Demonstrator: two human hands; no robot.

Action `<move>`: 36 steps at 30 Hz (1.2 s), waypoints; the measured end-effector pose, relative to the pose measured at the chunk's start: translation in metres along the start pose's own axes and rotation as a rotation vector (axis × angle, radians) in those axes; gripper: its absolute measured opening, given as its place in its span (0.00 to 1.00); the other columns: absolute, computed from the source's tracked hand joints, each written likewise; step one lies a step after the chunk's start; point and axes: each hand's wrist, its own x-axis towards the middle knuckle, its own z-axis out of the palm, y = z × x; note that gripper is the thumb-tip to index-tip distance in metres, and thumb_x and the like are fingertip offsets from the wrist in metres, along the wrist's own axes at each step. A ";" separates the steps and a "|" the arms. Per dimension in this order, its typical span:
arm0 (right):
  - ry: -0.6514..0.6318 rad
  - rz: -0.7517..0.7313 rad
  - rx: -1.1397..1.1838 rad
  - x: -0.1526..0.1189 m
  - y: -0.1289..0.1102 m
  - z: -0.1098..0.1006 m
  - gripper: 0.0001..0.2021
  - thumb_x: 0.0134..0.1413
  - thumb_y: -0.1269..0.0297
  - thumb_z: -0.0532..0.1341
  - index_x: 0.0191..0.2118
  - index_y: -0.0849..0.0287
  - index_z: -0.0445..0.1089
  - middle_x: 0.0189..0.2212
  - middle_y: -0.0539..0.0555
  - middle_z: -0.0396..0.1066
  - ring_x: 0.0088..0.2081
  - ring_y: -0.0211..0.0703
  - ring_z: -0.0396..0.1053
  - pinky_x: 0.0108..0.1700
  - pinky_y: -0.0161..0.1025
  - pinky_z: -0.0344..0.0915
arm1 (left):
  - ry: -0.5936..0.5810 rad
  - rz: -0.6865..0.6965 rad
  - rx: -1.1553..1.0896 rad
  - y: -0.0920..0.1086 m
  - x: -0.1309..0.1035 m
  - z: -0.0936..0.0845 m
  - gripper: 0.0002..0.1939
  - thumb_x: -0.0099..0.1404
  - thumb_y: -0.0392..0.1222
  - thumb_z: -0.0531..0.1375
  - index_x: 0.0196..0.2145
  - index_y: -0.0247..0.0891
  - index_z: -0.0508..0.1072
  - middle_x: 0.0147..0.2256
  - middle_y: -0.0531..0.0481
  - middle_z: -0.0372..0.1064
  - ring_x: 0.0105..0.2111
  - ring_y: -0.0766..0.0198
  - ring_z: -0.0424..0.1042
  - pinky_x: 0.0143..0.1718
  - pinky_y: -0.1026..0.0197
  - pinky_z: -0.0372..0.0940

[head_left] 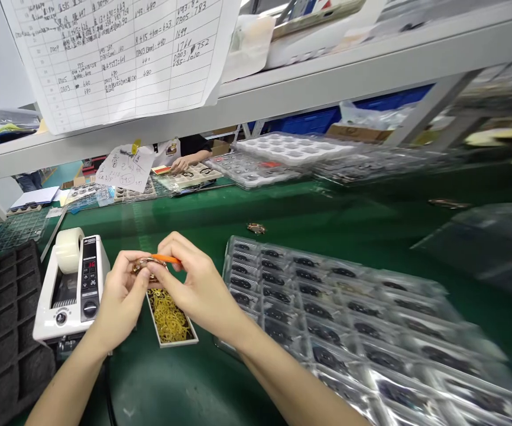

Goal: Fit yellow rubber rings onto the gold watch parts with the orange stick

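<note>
Above a small box, both hands meet at a small shiny copper-coloured part (148, 266). My left hand (122, 296) grips it between thumb and fingers. My right hand (194, 284) is closed around a slim orange tool (165, 258), its thumb also on the part. Fingers hide most of the part and the tool's tip. Just below lies the shallow white-rimmed box (195, 339), filled with thin yellow loops (171, 319). A similar coppery part (256, 228) rests on the green table beyond my right hand.
Left of my hands stands a white tape dispenser (70, 290), beside a black compartment tray (7, 331). Clear plastic trays (327, 296) with dark oval parts cover the right side. A grey shelf (327, 77) with a handwritten sheet (127, 59) crosses above. Opposite, a person's hand (185, 164) is at work.
</note>
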 end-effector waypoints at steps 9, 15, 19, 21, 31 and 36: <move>0.220 -0.512 -0.467 -0.011 -0.005 0.010 0.06 0.57 0.75 0.56 0.34 0.57 0.67 0.28 0.54 0.71 0.27 0.38 0.65 0.27 0.34 0.61 | 0.179 0.205 0.477 0.010 0.006 -0.008 0.07 0.57 0.32 0.60 0.25 0.40 0.74 0.27 0.51 0.67 0.31 0.60 0.66 0.34 0.60 0.61; 0.342 -0.664 -0.577 -0.016 -0.007 0.012 0.08 0.56 0.74 0.59 0.35 0.54 0.72 0.30 0.53 0.76 0.23 0.38 0.62 0.25 0.35 0.61 | 0.204 -0.048 0.031 0.014 0.003 -0.008 0.05 0.56 0.39 0.65 0.27 0.37 0.72 0.24 0.54 0.71 0.25 0.66 0.68 0.25 0.66 0.62; 0.355 -0.582 -0.553 -0.009 -0.004 0.005 0.05 0.57 0.73 0.60 0.35 0.56 0.71 0.32 0.56 0.77 0.24 0.38 0.65 0.25 0.35 0.63 | 0.152 -0.088 -0.046 0.021 -0.004 -0.004 0.05 0.59 0.40 0.64 0.32 0.36 0.73 0.22 0.55 0.70 0.21 0.70 0.68 0.20 0.70 0.63; 0.325 -0.593 -0.510 -0.007 -0.002 0.004 0.05 0.57 0.75 0.59 0.36 0.58 0.70 0.31 0.57 0.76 0.26 0.39 0.67 0.26 0.35 0.65 | 0.146 -0.077 -0.034 0.024 -0.008 -0.001 0.06 0.60 0.40 0.63 0.36 0.36 0.74 0.23 0.55 0.71 0.21 0.71 0.69 0.22 0.71 0.66; 0.270 -0.632 -0.406 -0.006 0.002 0.003 0.05 0.57 0.78 0.58 0.37 0.63 0.68 0.30 0.59 0.76 0.29 0.40 0.72 0.30 0.35 0.69 | 0.172 -0.009 0.097 0.022 -0.015 0.006 0.10 0.63 0.37 0.60 0.43 0.36 0.73 0.26 0.53 0.76 0.24 0.70 0.74 0.26 0.73 0.70; 0.276 -0.698 -0.410 -0.004 0.003 0.000 0.05 0.57 0.78 0.58 0.37 0.64 0.67 0.29 0.59 0.76 0.27 0.40 0.72 0.28 0.34 0.67 | 0.160 0.002 0.093 0.020 -0.017 0.005 0.09 0.63 0.36 0.60 0.42 0.36 0.74 0.27 0.53 0.77 0.24 0.70 0.75 0.27 0.74 0.71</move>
